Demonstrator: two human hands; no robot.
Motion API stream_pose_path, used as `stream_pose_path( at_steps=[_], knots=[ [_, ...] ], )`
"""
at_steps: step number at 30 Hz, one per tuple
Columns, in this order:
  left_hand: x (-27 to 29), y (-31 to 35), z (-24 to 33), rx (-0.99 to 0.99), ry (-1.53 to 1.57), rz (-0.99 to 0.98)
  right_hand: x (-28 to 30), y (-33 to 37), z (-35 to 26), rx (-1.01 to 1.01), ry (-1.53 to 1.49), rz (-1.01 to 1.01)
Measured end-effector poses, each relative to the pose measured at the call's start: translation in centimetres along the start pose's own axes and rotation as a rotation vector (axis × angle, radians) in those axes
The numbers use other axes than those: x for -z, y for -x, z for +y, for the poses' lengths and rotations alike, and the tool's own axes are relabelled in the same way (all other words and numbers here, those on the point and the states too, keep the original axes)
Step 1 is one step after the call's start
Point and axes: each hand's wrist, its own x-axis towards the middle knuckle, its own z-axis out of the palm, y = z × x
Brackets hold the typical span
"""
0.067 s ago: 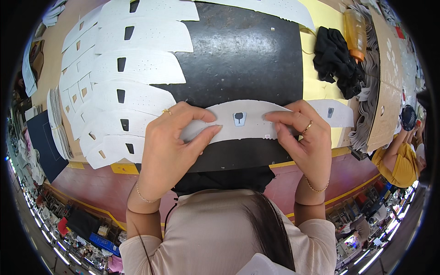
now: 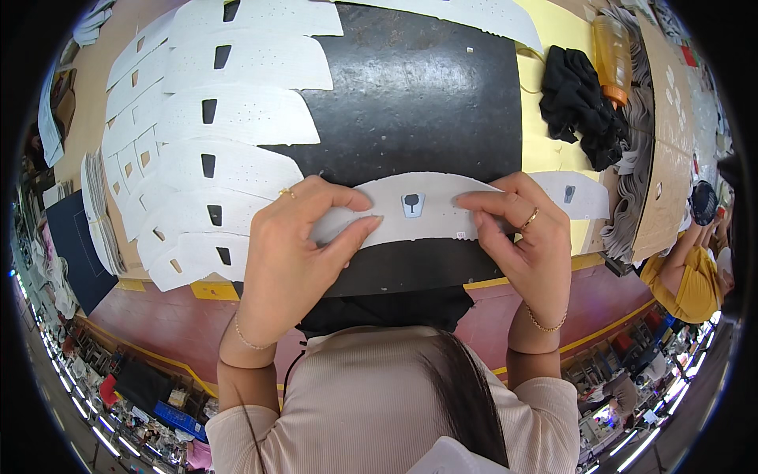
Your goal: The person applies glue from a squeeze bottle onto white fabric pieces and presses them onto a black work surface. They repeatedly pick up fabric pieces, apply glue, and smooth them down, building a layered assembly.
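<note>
A curved grey-white panel lies across the near part of a black work mat. In its middle sits a light-blue trapezoid patch with a dark shape on it. My left hand has thumb and index finger bent together on the panel's left part. On the right part, my right hand does the same, its fingertips on the panel near some tiny holes. Both ends of the panel are partly covered by my hands. Whatever the fingers do beneath the panel is hidden.
Several overlapping white panels with trapezoid cutouts lie at the left. Another patched panel rests at the right on yellow sheeting. Beyond it are black cloth, an orange bottle and stacked grey pieces. A person in yellow is at far right.
</note>
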Motion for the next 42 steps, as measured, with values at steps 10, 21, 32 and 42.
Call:
stream_pose_path(
  at_steps=[10, 21, 32, 42],
  knots=[
    [-0.2, -0.2, -0.2, -0.050, -0.012, 0.034, 0.2, -0.8, 0.0, 0.020, 0.017, 0.002],
    [-0.3, -0.1, -0.7, -0.070, -0.034, 0.044, 0.2, -0.9, 0.2, 0.028, 0.033, -0.014],
    [-0.2, -0.1, -0.3, -0.015, 0.004, 0.038, 0.2, -0.6, 0.1, 0.020, 0.017, -0.019],
    [0.2, -0.7, -0.1, -0.015, -0.021, 0.006, -0.1, -0.1, 0.1, 0.008, 0.002, 0.020]
  ],
)
